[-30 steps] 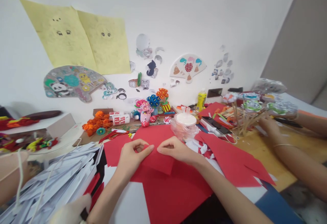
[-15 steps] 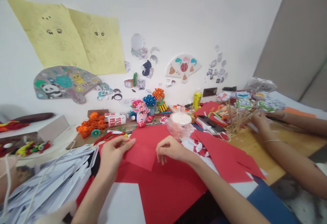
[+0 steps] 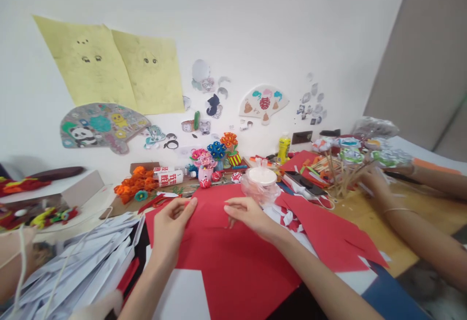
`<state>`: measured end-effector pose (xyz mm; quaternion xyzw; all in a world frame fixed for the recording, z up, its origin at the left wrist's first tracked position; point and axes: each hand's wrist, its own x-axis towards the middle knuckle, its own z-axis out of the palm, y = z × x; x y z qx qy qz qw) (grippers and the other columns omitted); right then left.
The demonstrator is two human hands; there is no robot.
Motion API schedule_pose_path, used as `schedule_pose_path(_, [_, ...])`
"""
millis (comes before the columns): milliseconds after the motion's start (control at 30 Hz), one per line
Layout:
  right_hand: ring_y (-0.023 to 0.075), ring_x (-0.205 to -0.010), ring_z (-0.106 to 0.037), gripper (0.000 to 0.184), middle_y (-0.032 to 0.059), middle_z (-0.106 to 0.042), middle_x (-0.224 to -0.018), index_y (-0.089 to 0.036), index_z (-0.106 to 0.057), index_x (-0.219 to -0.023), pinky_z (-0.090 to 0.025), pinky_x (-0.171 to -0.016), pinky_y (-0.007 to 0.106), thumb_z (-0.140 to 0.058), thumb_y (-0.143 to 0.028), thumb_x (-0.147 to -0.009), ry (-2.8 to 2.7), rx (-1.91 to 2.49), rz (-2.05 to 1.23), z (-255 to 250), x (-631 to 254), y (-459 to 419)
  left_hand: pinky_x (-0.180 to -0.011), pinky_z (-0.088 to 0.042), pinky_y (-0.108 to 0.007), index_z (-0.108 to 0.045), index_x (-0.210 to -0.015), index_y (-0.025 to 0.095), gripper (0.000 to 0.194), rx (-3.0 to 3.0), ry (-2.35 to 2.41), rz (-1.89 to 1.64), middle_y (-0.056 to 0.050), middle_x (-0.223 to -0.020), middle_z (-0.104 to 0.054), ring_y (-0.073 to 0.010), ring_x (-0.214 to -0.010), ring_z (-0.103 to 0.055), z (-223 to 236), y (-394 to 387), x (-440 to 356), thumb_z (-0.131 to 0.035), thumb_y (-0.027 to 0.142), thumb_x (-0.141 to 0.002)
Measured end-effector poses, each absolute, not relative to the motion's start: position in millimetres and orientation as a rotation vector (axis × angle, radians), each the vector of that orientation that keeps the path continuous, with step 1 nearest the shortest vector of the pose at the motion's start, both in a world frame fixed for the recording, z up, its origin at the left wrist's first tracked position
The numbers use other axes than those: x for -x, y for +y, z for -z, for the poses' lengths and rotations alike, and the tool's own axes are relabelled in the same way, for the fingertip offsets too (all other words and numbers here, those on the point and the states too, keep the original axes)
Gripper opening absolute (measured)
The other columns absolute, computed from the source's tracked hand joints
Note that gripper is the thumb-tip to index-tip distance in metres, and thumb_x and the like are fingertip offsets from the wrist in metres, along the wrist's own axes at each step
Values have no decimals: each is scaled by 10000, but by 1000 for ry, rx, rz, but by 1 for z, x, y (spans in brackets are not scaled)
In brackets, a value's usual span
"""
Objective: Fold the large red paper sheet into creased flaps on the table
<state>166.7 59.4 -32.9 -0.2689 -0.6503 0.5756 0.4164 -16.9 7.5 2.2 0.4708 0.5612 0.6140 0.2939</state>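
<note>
A small piece of red paper (image 3: 208,214) is held up between my two hands, above a larger red sheet (image 3: 241,266). My left hand (image 3: 173,220) pinches its left edge between thumb and fingers. At the right edge, the thumb and fingers of my right hand (image 3: 250,215) are closed on the same piece. Red on red makes the outline of the held paper hard to follow. Under the large sheet shows the corner of a white sheet (image 3: 184,291). A lidded white tub in clear plastic (image 3: 260,178) stands just beyond my right hand.
Folded white paper strips (image 3: 83,257) pile up at the left. More red paper (image 3: 332,232) and a phone (image 3: 306,182) lie to the right. Small flower pots (image 3: 205,167) line the wall. Another person's hand (image 3: 374,181) is among wooden sticks (image 3: 341,176) at the far right.
My right hand has closed on the right edge of the small red paper, which was hanging tilted from my left hand. The paper is now more level. The camera view has shifted slightly.
</note>
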Motion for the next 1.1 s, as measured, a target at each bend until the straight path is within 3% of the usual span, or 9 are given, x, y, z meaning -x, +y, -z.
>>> schedule_pose_path(167, [111,-451,-520,377,-12,-570,-491,-154,-572,-566,-398,-499,247,-653,-505,-676,-1559,741,-1359,34,-171,63,-678,-438,-299,-639,-882,187,298,-1936,1803,-1383,-36,-812,-677,-205,-766,-602,0,7,24,-617,431,-711])
schedule_pose_path(267, [106,-416,-509,373,-14,-565,-458,-158,-557,-557,-371,-456,234,-646,-496,-687,-1542,769,-1349,35,-171,63,-835,-375,-375,-585,-1065,243,336,-2471,1814,-1195,-48,-1094,-634,-247,-1017,-535,-2,5,25,-591,393,-764])
schedule_pose_path(333, [102,-405,-499,375,-18,-554,-445,-161,-551,-547,-359,-440,229,-642,-495,-691,-1557,780,-1336,35,-171,63,-883,-328,-397,-565,-1097,267,332,-2694,1729,-1025,-35,-1150,-616,-242,-1066,-508,-3,2,23,-574,392,-790])
schedule_pose_path(500, [94,-382,-464,373,-39,-508,-424,-167,-536,-545,-345,-407,220,-658,-494,-677,-1560,799,-1290,36,-171,64,-931,-258,-431,-569,-1089,247,362,-2881,1622,-804,-34,-1069,-663,-237,-1004,-536,-1,-3,17,-597,422,-774])
schedule_pose_path(800, [94,-408,-464,444,-31,-499,-451,-167,-519,-561,-360,-430,223,-610,-582,-687,-1593,740,-1316,34,-174,62,-848,-359,-335,-603,-1072,282,254,-2609,1498,-930,-6,-999,-688,-176,-913,-581,-5,1,26,-522,348,-840])
schedule_pose_path(967, [83,-446,-421,444,-44,-464,-496,-164,-513,-577,-344,-456,223,-620,-583,-677,-1575,717,-1353,33,-174,62,-711,-401,-272,-655,-823,205,283,-2400,1684,-1200,-21,-807,-701,-164,-742,-602,-7,-1,26,-420,354,-872])
schedule_pose_path(1100, [106,-562,-466,373,-17,-528,-592,-147,-585,-661,-351,-531,227,-666,-511,-669,-1695,765,-1340,28,-172,55,-632,-399,-230,-645,-767,190,321,-2156,1757,-1261,2,-729,-684,-149,-675,-594,-10,-4,22,-428,411,-850])
